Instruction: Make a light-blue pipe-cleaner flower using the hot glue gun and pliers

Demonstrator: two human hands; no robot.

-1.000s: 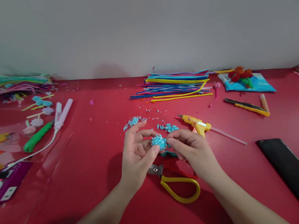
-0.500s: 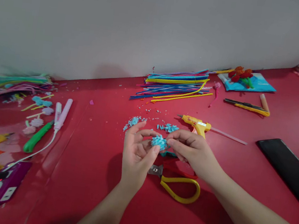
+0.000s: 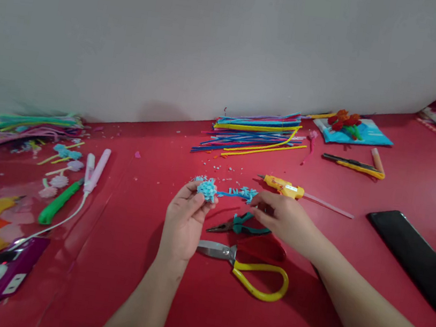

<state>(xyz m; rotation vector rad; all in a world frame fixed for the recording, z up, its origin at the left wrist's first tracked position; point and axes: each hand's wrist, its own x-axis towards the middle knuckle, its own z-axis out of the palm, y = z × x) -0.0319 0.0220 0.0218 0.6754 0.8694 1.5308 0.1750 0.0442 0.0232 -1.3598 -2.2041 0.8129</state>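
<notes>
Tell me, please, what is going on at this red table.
A person's left grip holds a light-blue, flower-like piece, and a blue stem runs from it toward the right grip. Whether the right one pinches the stem is unclear. Small light-blue cuttings show just behind the stem, while pliers and scissors lie on the table, on the near side.

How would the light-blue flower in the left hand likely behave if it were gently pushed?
The light-blue flower is probably light, since its head looks built from many small pieces. Those pieces stick outward, so a careless push might bend or loosen some. The blue stem beside the head looks thin, so it would probably flex.
</notes>
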